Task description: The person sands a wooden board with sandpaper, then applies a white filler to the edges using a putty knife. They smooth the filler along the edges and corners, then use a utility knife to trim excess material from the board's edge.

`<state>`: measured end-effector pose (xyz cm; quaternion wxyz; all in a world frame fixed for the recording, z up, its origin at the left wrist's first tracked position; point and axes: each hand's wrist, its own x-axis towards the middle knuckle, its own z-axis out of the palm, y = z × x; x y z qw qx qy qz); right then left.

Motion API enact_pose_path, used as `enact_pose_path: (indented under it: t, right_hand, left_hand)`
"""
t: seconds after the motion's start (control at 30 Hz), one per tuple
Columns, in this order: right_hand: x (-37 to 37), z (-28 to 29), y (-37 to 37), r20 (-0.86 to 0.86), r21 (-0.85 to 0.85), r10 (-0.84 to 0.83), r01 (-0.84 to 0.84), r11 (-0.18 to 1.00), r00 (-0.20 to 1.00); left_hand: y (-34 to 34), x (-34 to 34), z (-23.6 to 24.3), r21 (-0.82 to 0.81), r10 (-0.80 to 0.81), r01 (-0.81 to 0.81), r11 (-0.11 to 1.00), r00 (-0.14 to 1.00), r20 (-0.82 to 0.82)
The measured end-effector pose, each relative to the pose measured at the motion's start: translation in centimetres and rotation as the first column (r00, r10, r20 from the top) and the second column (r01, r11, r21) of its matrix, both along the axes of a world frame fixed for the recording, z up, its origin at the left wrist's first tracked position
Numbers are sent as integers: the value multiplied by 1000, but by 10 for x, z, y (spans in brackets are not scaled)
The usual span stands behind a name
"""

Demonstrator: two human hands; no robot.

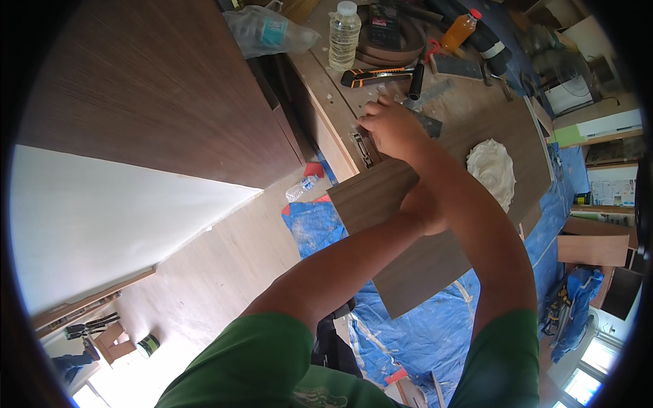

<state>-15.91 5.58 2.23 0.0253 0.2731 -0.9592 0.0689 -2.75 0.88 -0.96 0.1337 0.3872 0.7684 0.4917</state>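
Observation:
My right hand (pixel 388 122) reaches over the workbench (pixel 320 95) with fingers curled just above a narrow metal tool (pixel 364 149); what they hold is unclear. Beside it lies a grey flat piece (pixel 428 124), partly hidden by the hand. My left hand (pixel 425 211) is lower, under my right forearm, on or against a wood-grain laminate sheet (pixel 401 279); its fingers are hidden. A white mound of putty-like paste (pixel 490 170) sits on that board, right of my forearm. An orange-and-black utility knife (pixel 371 77) lies above my right hand.
A plastic bottle (pixel 345 37), orange drink (pixel 457 34), coiled edging strip (pixel 384 51) and crumpled bag (pixel 272 30) are along the back. A dark wooden cabinet (pixel 149 95) stands left. Blue sheeting (pixel 415 340) and another bottle (pixel 303 187) lie on the floor below.

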Motion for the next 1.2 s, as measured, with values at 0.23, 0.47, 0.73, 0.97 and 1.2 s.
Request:
enact_pose_path:
  t: [0.23,0.47,0.73,0.97,1.2]
  right_hand:
    - [-12,0,-2,28,17,59,-59,998,998]
    - [-31,9,-7,83,43,58,-62,997,995]
    - [-10,3,-13,-193,-9,-3,2,1000,981]
    - [10,35,-32,-302,-164,128,-184,969,945]
    - [49,173,-19,-600,-497,-269,-88,863,754]
  left_hand:
    - [-2,-6,11,-84,-66,73,994,995,77]
    - [-11,-10,30,-139,-85,108,984,983,160]
    - [-7,-10,24,-66,-132,144,987,978,162]
    - [5,-4,-15,-283,-150,65,957,945,-289]
    - [-12,-11,45,-464,-305,179,867,929,-211]
